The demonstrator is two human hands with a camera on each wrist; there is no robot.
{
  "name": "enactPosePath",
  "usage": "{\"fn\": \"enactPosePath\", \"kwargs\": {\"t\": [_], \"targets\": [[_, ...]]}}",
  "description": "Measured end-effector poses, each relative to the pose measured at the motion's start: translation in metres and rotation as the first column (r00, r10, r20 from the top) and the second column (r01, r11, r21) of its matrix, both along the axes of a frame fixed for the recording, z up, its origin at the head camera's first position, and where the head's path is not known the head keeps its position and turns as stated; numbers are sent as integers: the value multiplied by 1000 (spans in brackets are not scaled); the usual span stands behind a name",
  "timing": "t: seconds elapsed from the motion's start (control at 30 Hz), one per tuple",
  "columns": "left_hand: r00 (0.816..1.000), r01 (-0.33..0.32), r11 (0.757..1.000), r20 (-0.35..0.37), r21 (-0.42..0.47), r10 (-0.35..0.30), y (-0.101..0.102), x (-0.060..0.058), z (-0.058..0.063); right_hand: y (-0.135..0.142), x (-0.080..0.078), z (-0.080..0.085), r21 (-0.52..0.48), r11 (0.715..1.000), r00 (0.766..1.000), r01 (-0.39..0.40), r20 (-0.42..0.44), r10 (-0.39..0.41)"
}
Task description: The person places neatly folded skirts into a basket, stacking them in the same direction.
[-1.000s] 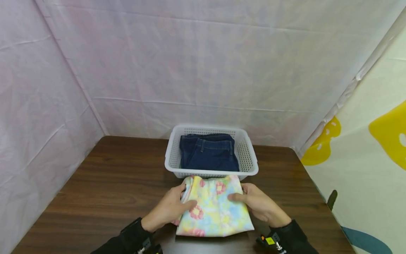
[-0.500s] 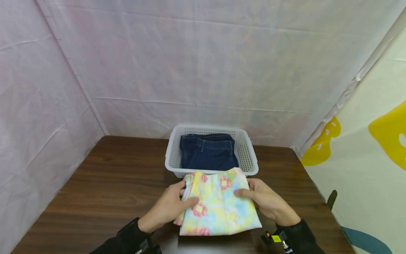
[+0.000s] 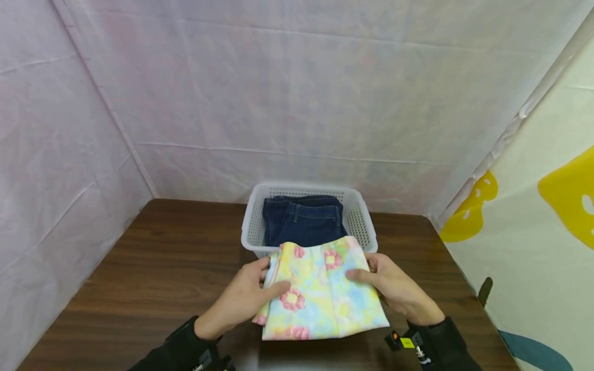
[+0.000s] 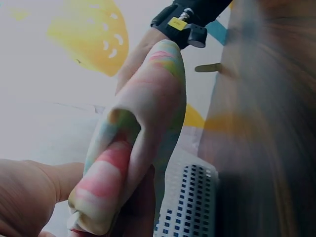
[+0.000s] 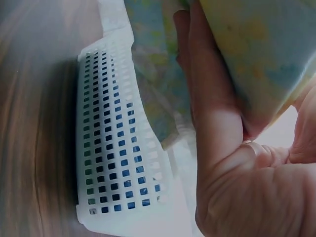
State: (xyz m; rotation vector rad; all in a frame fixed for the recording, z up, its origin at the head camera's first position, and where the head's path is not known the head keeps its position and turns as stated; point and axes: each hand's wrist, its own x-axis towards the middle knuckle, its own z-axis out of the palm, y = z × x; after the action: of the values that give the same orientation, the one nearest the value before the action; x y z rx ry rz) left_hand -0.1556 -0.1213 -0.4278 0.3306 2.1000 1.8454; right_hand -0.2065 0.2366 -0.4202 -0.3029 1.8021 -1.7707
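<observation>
A folded garment (image 3: 320,293) with pink flowers on pastel yellow and blue is held up between both hands in the head view; its exact kind cannot be told. My left hand (image 3: 246,293) grips its left edge, thumb on top and fingers underneath. On the opposite edge my right hand (image 3: 394,288) pinches it the same way. The far edge of the cloth overlaps the near rim of a white plastic basket (image 3: 249,226). Inside the basket lie folded dark blue jeans (image 3: 306,224). In the left wrist view the rolled layers of the garment (image 4: 143,108) show from the side.
The basket stands at the back of a dark brown wooden table (image 3: 185,257), close to a pale cloth wall (image 3: 297,103). Another cloth wall with yellow shapes (image 3: 468,211) rises on the right.
Both hands have carried the folded garment forward and slightly right. Its far edge now overlaps the basket's near rim more. The basket and jeans have stayed in place.
</observation>
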Motion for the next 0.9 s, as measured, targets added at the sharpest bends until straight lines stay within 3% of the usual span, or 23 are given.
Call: {"fn": "enactPosePath", "kwargs": {"t": [0.23,0.47,0.63,0.9], "targets": [[1000,4,1000,5,1,-4,-6,-6,14,3,-4,5,-17,1000,1000,-8,-25,8],[998,6,1000,-60,-28,-7,-12,-23,30,2,-20,17,27,999,996,27,-82,-24],[994,-43,996,-107,-80,34,-12,-42,38,0,-38,26,77,994,988,73,-140,-62],[993,-67,988,-109,-138,52,-15,-85,41,-9,-71,36,101,990,993,97,-76,-90]]}}
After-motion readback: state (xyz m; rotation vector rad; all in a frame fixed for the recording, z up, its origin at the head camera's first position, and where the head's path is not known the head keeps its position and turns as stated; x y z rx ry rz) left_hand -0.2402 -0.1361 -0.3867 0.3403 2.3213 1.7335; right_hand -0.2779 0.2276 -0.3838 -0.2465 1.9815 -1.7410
